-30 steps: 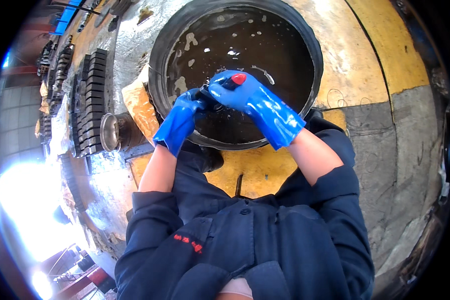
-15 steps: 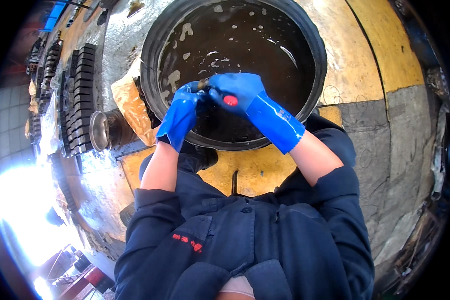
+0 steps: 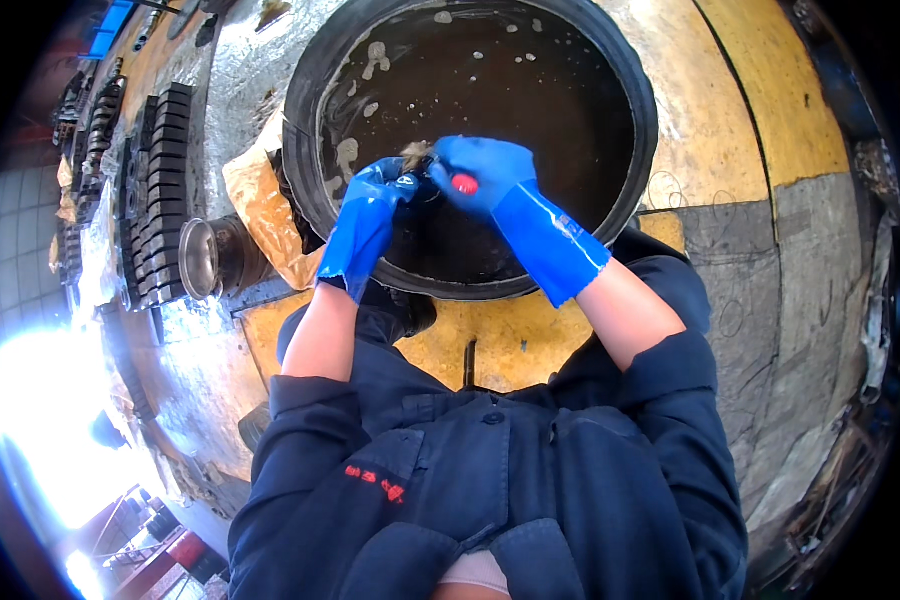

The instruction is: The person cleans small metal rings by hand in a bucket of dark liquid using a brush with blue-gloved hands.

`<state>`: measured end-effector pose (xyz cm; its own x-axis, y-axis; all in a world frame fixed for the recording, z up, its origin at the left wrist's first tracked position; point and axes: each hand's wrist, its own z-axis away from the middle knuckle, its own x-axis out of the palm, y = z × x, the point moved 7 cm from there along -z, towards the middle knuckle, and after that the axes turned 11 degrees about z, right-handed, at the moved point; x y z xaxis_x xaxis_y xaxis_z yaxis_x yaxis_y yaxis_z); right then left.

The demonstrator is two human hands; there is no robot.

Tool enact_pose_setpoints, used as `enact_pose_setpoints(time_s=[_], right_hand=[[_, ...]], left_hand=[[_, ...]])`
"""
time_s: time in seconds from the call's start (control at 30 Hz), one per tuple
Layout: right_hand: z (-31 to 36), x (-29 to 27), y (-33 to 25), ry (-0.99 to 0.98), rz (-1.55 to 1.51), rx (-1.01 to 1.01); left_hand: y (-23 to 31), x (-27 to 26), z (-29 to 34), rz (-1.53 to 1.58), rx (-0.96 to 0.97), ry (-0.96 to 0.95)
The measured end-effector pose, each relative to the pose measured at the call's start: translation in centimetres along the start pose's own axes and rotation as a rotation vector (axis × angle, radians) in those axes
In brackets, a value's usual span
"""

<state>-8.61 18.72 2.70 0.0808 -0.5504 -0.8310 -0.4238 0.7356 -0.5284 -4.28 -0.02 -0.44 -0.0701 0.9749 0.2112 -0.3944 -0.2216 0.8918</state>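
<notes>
Both of my hands wear blue rubber gloves and meet over a wide black tub (image 3: 638, 110) of dark liquid. In my right hand (image 3: 490, 172) is a brush; its red handle end (image 3: 464, 184) sticks out at the heel of the fist, and its tan bristles (image 3: 415, 153) show between the hands. My left hand (image 3: 378, 185) is closed round a small dark part (image 3: 427, 187), mostly covered by the gloves, so its kind is unclear. The bristles lie close against the left fingers and that part.
Left of the tub lie a crumpled brown paper bag (image 3: 266, 205), a round metal cylinder (image 3: 200, 258) and rows of dark ribbed metal parts (image 3: 165, 190). Worn yellow and grey floor plates (image 3: 740, 250) surround the tub. My knees flank its near side.
My right hand has shifted slightly to the right, and more of the bristles shows. The left hand has turned a little. The liquid's surface looks calmer.
</notes>
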Motion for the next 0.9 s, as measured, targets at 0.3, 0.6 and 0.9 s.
enact_pose_setpoints(time_s=[0.3,0.6,0.9], right_hand=[[1.2,0.9,5.2,-0.408,-0.103,0.527],[0.4,-1.9,-1.0,0.095,-0.103,-0.253],[0.3,-1.2,2.0,0.01,0.012,-0.011]], left_hand=[[1.4,-1.0,0.7,-0.193,-0.007,0.168],[0.7,-1.1,0.7,-0.045,-0.087,0.096],[0.9,-0.1,0.1,-0.309,-0.071,0.046]])
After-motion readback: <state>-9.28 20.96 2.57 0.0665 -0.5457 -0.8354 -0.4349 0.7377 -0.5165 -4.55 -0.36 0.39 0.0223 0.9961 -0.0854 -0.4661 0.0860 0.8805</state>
